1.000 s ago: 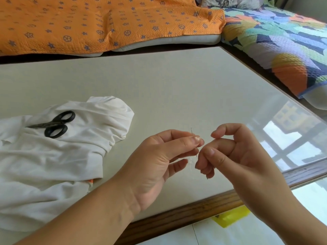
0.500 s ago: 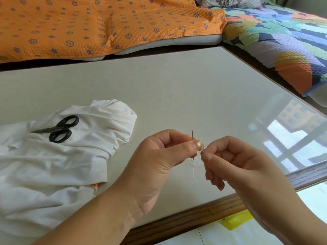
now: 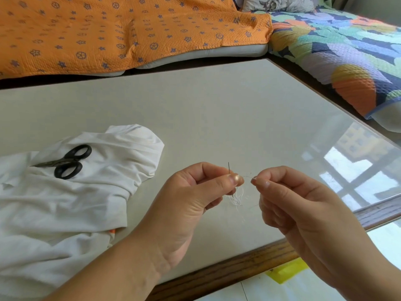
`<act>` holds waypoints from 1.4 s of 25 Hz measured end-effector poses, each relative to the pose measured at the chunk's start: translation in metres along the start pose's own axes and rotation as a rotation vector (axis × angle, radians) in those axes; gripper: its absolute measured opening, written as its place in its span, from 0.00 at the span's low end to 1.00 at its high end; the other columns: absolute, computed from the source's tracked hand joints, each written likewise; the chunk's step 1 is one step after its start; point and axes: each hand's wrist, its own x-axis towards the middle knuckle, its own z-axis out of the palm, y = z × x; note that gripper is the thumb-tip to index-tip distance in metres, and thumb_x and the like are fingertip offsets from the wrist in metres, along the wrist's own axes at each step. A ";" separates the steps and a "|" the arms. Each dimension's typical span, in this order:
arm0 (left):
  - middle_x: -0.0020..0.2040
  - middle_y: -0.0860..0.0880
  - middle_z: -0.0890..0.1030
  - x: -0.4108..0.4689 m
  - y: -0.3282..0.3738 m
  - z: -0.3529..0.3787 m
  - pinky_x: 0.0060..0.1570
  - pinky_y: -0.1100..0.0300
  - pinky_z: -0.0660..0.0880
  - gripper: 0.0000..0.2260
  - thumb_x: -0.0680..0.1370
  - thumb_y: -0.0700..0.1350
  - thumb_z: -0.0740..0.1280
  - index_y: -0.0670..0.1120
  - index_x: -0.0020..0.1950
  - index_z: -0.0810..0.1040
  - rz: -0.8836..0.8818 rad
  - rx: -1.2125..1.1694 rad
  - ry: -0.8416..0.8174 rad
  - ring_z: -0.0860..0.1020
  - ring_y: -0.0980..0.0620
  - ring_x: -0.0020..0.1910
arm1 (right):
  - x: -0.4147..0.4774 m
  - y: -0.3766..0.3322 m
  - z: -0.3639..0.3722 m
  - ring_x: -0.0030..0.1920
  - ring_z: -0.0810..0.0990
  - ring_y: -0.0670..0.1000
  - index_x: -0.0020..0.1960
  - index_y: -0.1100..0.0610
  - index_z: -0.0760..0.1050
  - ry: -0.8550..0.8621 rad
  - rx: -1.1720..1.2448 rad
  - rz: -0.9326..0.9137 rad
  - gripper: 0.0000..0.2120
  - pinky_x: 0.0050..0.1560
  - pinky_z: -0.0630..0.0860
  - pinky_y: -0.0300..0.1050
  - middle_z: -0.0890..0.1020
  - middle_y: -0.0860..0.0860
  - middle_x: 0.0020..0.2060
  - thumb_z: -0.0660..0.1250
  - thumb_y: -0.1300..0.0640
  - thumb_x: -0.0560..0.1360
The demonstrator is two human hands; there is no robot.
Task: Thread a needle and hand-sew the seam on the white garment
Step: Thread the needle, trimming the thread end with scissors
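- The left hand [image 3: 195, 198] hovers over the table [image 3: 217, 109], a little in from its near edge. Its grip is pressed together, thumb and forefinger pinching a dark needle [image 3: 229, 168]. The needle stands nearly upright, with its top above the fingertips and its lower end showing beneath them.
- The right hand [image 3: 303, 213] is just beside it, on the side of the right edge. Its grip pinches a fine white thread [image 3: 247, 176] between thumb and forefinger, and the other fingers are curled under.
- The thread spans the small gap between the two grips, and a loose tangle of it hangs below the left thumb. Whether it passes through the needle's eye cannot be told.
- The white garment [image 3: 65, 209] lies crumpled on the table by the left edge, toward the near-left corner, well apart from both hands.
- Black-handled scissors [image 3: 65, 162] lie closed on the garment, blades pointing toward the left edge.
- The glossy table top mirrors a window near the right edge.
- An orange quilt [image 3: 108, 29] lies beyond the far edge, and a many-coloured quilt [image 3: 347, 51] lies beyond the right edge.
- A yellow thing [image 3: 286, 272] shows below the near edge.
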 end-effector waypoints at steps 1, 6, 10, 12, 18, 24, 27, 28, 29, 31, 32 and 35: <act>0.40 0.49 0.84 0.000 0.000 0.000 0.50 0.59 0.73 0.07 0.61 0.48 0.78 0.51 0.35 0.84 -0.008 0.003 -0.001 0.80 0.55 0.42 | 0.000 0.000 0.000 0.27 0.61 0.49 0.37 0.56 0.80 0.004 0.007 -0.003 0.11 0.27 0.62 0.37 0.66 0.48 0.24 0.74 0.49 0.61; 0.41 0.48 0.83 -0.002 -0.001 0.002 0.52 0.56 0.72 0.09 0.59 0.51 0.77 0.51 0.36 0.84 -0.033 0.013 -0.036 0.78 0.54 0.44 | -0.001 -0.003 0.001 0.25 0.60 0.48 0.36 0.54 0.80 0.037 0.042 0.010 0.07 0.25 0.61 0.36 0.65 0.47 0.23 0.75 0.54 0.61; 0.40 0.48 0.84 -0.002 -0.001 0.003 0.51 0.57 0.73 0.07 0.60 0.50 0.78 0.51 0.35 0.85 -0.038 0.016 -0.035 0.79 0.54 0.43 | -0.002 -0.006 0.002 0.23 0.58 0.47 0.35 0.55 0.80 0.049 0.092 0.020 0.07 0.24 0.60 0.35 0.63 0.46 0.21 0.77 0.59 0.60; 0.41 0.48 0.85 -0.002 -0.001 0.003 0.50 0.57 0.73 0.09 0.59 0.51 0.77 0.51 0.36 0.85 -0.044 0.002 -0.031 0.79 0.54 0.42 | -0.002 -0.006 0.002 0.23 0.58 0.46 0.36 0.55 0.80 0.047 0.119 0.017 0.07 0.24 0.59 0.35 0.62 0.46 0.21 0.76 0.55 0.60; 0.39 0.49 0.85 -0.005 0.003 0.008 0.50 0.57 0.73 0.06 0.62 0.44 0.80 0.52 0.34 0.85 -0.064 0.027 -0.034 0.80 0.55 0.41 | -0.004 -0.009 0.002 0.23 0.56 0.46 0.34 0.55 0.80 0.078 0.110 0.023 0.06 0.24 0.55 0.37 0.59 0.46 0.21 0.76 0.60 0.62; 0.41 0.47 0.86 -0.007 0.004 0.010 0.46 0.60 0.79 0.05 0.61 0.48 0.74 0.52 0.35 0.85 -0.079 0.001 -0.045 0.85 0.51 0.41 | -0.008 -0.007 -0.002 0.28 0.66 0.48 0.35 0.55 0.79 0.096 -0.078 -0.013 0.04 0.32 0.64 0.40 0.70 0.49 0.25 0.70 0.54 0.65; 0.41 0.47 0.86 -0.008 0.004 0.010 0.41 0.63 0.79 0.04 0.62 0.48 0.74 0.52 0.36 0.85 -0.089 0.005 -0.058 0.86 0.49 0.41 | -0.010 -0.006 -0.002 0.30 0.69 0.48 0.36 0.56 0.80 0.103 -0.103 -0.026 0.05 0.35 0.67 0.41 0.72 0.50 0.27 0.70 0.54 0.66; 0.41 0.47 0.86 -0.008 0.004 0.011 0.40 0.63 0.79 0.05 0.62 0.49 0.74 0.52 0.36 0.85 -0.090 0.007 -0.061 0.86 0.49 0.41 | -0.010 -0.007 -0.001 0.30 0.67 0.48 0.36 0.55 0.80 0.105 -0.092 -0.024 0.05 0.34 0.67 0.40 0.71 0.49 0.27 0.70 0.54 0.66; 0.41 0.47 0.86 -0.008 0.004 0.011 0.40 0.63 0.79 0.05 0.62 0.49 0.74 0.52 0.36 0.85 -0.088 0.007 -0.059 0.85 0.49 0.41 | -0.010 -0.007 -0.001 0.29 0.66 0.48 0.36 0.55 0.80 0.104 -0.080 -0.019 0.05 0.32 0.67 0.38 0.70 0.49 0.26 0.70 0.53 0.66; 0.40 0.47 0.86 -0.007 0.005 0.011 0.40 0.63 0.79 0.05 0.61 0.49 0.74 0.52 0.36 0.85 -0.086 0.002 -0.048 0.85 0.50 0.40 | -0.009 -0.008 0.000 0.27 0.64 0.48 0.36 0.54 0.80 0.093 -0.055 -0.006 0.04 0.28 0.65 0.37 0.69 0.48 0.26 0.70 0.53 0.66; 0.40 0.47 0.86 -0.007 0.005 0.011 0.40 0.63 0.79 0.05 0.61 0.49 0.74 0.52 0.36 0.85 -0.085 -0.001 -0.043 0.85 0.50 0.39 | -0.008 -0.008 0.001 0.27 0.63 0.47 0.36 0.54 0.80 0.088 -0.048 -0.002 0.04 0.28 0.64 0.36 0.68 0.48 0.26 0.70 0.53 0.66; 0.39 0.47 0.85 -0.007 0.005 0.011 0.39 0.63 0.79 0.06 0.60 0.50 0.74 0.52 0.36 0.85 -0.073 -0.009 -0.036 0.85 0.51 0.38 | -0.008 -0.009 0.001 0.24 0.61 0.46 0.36 0.54 0.80 0.086 -0.030 0.009 0.04 0.27 0.61 0.37 0.66 0.47 0.24 0.70 0.53 0.66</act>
